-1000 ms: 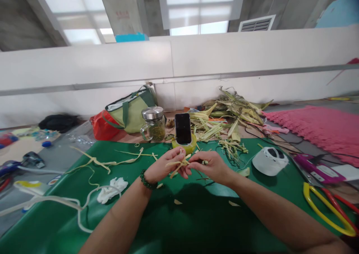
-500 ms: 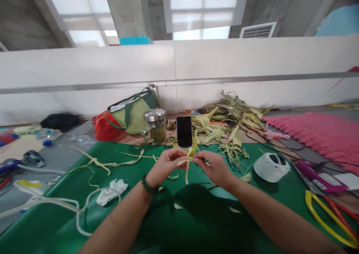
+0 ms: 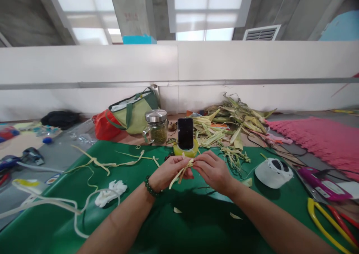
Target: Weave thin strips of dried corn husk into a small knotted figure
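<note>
Between my two hands is a small knotted bundle of pale corn husk strips (image 3: 189,163), held above the green mat (image 3: 157,228). My left hand (image 3: 171,170), below a dark green bead bracelet (image 3: 151,187), is closed on the bundle, with loose strip ends hanging down toward the left. My right hand (image 3: 213,170) pinches the bundle's right side; what lies under its fingertips is partly hidden. Just beyond the hands stands a phone (image 3: 185,133) upright on a yellow holder (image 3: 179,150).
A glass jar mug (image 3: 156,128) and green bag (image 3: 137,113) stand behind, left. Corn husks (image 3: 238,115) pile at the back right. A white roll (image 3: 272,174), purple device (image 3: 322,184) and yellow-handled tool (image 3: 322,222) lie right; crumpled tissue (image 3: 110,193) and white cord (image 3: 64,206) left.
My hands have turned the husk bundle, so its loose ends now point down to the left. Both hands keep hold of it. The camera view has shifted slightly.
</note>
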{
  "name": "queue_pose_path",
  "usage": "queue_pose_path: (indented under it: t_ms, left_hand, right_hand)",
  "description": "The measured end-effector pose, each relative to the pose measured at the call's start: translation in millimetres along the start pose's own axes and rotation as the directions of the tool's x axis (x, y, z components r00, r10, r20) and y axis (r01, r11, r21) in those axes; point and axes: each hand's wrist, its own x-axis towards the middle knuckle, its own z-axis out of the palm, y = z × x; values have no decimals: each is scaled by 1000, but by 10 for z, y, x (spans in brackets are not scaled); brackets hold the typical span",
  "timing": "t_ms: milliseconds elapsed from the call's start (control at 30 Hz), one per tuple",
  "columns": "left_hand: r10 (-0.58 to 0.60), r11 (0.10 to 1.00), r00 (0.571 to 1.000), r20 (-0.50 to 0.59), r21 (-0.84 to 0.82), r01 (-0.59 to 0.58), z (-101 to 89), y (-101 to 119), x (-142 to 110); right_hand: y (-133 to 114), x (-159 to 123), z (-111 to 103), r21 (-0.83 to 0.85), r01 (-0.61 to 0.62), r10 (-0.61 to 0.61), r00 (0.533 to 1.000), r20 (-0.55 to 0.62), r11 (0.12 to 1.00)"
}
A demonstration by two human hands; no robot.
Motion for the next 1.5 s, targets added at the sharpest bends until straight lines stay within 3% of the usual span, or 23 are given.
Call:
queue_pose_path:
  t_ms: [200,300,433,667,733,967,1167,1267,1367,1433,1500]
  left_hand:
    - [46,999,994,-95,-23,-48,1,-37,36]
    - [82,997,990,-115,18,-80,16,-57,27]
    - [111,989,988,-108,107,-100,62,-68,-3]
    - [182,965,983,-24,196,-174,90,-78,-22]
    - [181,963,983,-40,208,-169,88,-85,-16]
    - [156,977,982,-102,164,-138,92,-93,-7]
    - [223,967,969,-101,151,-207,111,-116,-12]
    - [262,950,956,-134,210,-231,108,-97,-4]
    - [340,907,926,-163,316,-278,87,-68,11]
    - [368,877,918,-148,383,-290,75,-57,17]
    - [377,846,919,-119,449,-289,71,-57,11]
  right_hand:
    - [-3,-31,-25,214,-290,287,957,45,933]
    - [-18,-45,-15,145,-305,297,952,76,941]
    - [-54,-24,-25,144,-285,244,937,249,948]
    - [-100,36,-73,381,-523,393,842,368,763]
    - [-105,13,-39,350,-526,409,840,356,775]
    - [-71,-78,67,161,-354,332,931,152,921]
    - [-69,-73,80,192,-299,288,954,82,935]
    - [-13,-68,86,230,-301,284,953,106,926]
    - [91,-59,42,235,-386,355,920,165,892]
    - [146,-52,-6,242,-503,456,861,226,830]
    - [166,-48,-44,268,-567,472,811,347,779]
